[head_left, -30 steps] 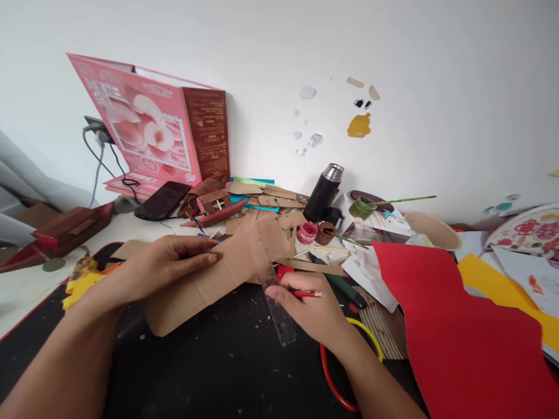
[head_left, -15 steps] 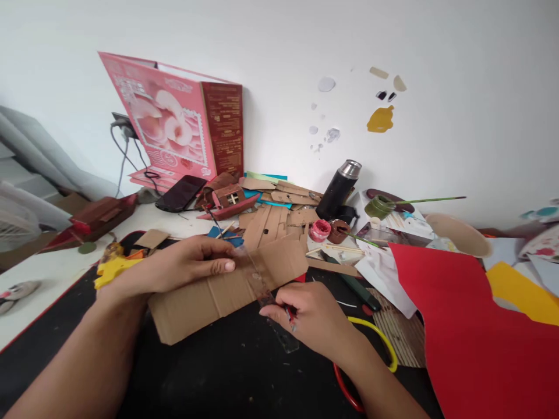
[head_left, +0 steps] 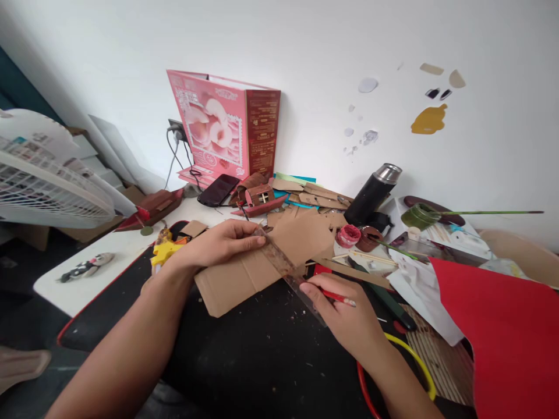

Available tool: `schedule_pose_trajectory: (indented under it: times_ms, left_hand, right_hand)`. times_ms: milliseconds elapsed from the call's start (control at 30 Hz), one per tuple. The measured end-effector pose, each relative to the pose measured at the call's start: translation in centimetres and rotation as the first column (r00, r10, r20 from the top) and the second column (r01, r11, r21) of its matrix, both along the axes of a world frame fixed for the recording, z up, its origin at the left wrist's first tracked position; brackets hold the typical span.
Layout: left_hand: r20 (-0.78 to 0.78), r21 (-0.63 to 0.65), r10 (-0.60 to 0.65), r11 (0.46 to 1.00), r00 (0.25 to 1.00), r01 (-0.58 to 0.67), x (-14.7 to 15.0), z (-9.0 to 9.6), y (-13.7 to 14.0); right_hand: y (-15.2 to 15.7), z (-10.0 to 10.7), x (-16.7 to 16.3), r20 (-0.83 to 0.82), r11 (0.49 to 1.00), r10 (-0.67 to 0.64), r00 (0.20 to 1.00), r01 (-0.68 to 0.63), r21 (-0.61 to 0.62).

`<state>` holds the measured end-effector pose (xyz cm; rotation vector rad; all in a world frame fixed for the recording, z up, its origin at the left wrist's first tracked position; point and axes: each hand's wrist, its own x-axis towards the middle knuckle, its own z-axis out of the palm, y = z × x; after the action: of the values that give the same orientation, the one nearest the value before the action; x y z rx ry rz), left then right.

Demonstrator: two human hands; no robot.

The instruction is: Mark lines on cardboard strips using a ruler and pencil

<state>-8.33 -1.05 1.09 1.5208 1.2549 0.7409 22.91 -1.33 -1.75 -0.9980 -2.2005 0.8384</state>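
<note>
A bent strip of brown cardboard (head_left: pixel 236 285) is held at a slant above the black desk mat. Across it lies a clear, stained ruler (head_left: pixel 282 263). My left hand (head_left: pixel 227 243) is closed at the upper edge, its thumb pressing the ruler's top end against the cardboard; its other fingers are partly hidden. In my right hand (head_left: pixel 345 311) is a red pencil (head_left: pixel 335 296), its blunt end pointing right. The thumb of that hand touches the ruler's lower part. The pencil's tip is hard to make out.
Behind the hands are cardboard scraps (head_left: pixel 323 199), a small red model boat (head_left: pixel 262 201), a phone (head_left: pixel 219 190) and a black flask (head_left: pixel 371 195). Paint jars (head_left: pixel 348 235), a green-handled tool (head_left: pixel 384 299) and a red sheet (head_left: pixel 502 326) lie rightward. A fan (head_left: pixel 48 174) stands left.
The view has swung left, so everything sits further right and more of the fan shows. The pencil in my right hand now lies flatter, and the cardboard's right part looks bent up more.
</note>
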Motion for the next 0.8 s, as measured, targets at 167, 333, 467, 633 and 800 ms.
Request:
schedule_pose_trajectory:
  times_ms: [167, 333, 467, 633, 800]
  left_hand:
    - [0.135, -0.006, 0.231, 0.973, 0.964, -0.232, -0.4, 0.0, 0.0]
    - [0.28, -0.005, 0.437, 0.891, 0.855, -0.454, -0.4, -0.2, 0.2]
    - [0.346, -0.016, 0.492, 0.855, 0.799, -0.519, 0.4, -0.3, 0.3]
    - [0.344, -0.057, 0.481, 0.868, 0.806, -0.494, 1.7, -0.6, 0.4]
    - [0.33, -0.094, 0.485, 0.871, 0.81, -0.483, 1.6, -0.6, 0.5]
  right_hand:
    - [0.2, -0.1, 0.1, -0.187, 0.95, -0.129, 0.974, 0.067, -0.306]
    - [0.5, -0.5, 0.1, -0.365, 0.843, -0.263, 0.893, 0.029, -0.537]
    - [0.6, -0.5, -0.2, -0.469, 0.817, -0.268, 0.842, -0.06, -0.574]
    - [0.8, -0.8, -0.6, -0.488, 0.815, -0.268, 0.831, -0.074, -0.575]
    - [1.3, -0.8, -0.1, -0.46, 0.825, -0.302, 0.835, -0.013, -0.565]
